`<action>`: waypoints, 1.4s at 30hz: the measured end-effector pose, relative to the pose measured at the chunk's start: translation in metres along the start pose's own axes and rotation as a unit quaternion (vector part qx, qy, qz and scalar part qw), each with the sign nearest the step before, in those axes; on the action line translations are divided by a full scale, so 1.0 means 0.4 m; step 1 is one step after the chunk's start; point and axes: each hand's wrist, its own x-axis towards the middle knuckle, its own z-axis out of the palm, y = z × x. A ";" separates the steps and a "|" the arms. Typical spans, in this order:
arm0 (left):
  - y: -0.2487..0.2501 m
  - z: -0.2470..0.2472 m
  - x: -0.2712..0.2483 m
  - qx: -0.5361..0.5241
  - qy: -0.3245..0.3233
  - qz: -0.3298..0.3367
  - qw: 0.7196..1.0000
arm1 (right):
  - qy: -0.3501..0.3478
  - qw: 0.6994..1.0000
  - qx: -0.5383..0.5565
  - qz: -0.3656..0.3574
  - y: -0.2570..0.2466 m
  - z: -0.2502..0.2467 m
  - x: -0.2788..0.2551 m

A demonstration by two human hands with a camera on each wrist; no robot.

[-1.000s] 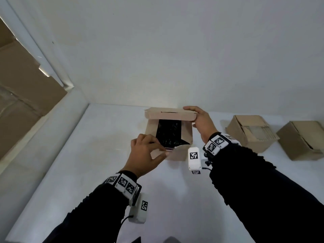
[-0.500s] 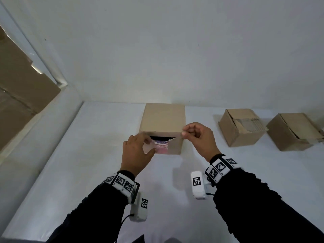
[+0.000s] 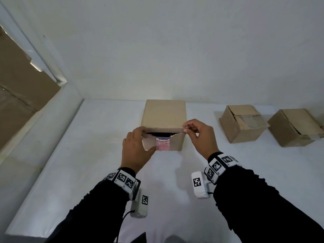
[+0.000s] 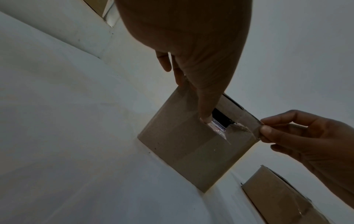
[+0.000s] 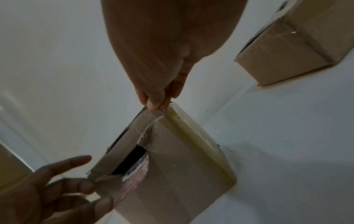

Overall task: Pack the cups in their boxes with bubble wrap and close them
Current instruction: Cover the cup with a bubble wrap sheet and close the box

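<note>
Box lid now lowered from upright; front tuck flap pinched by right hand and left hand, bubble wrap showing below it; closure nearly done.

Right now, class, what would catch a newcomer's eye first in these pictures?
The box at the table's middle, its lid almost down, with pink bubble wrap showing through the torn front. The left hand grips the front left flap; the right hand pinches the lid's right corner. Two more boxes stand to the right.
</note>
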 end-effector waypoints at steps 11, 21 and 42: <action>-0.026 -0.006 0.003 0.095 0.011 0.056 0.994 | 0.021 0.965 -0.228 -0.124 0.026 0.019 -0.017; -0.058 -0.006 0.002 0.059 0.006 0.099 0.993 | 0.009 0.951 -0.254 -0.177 0.044 0.050 -0.074; -0.039 0.028 0.039 -0.047 0.063 0.087 0.993 | 0.027 0.980 -0.169 -0.105 0.017 0.150 -0.084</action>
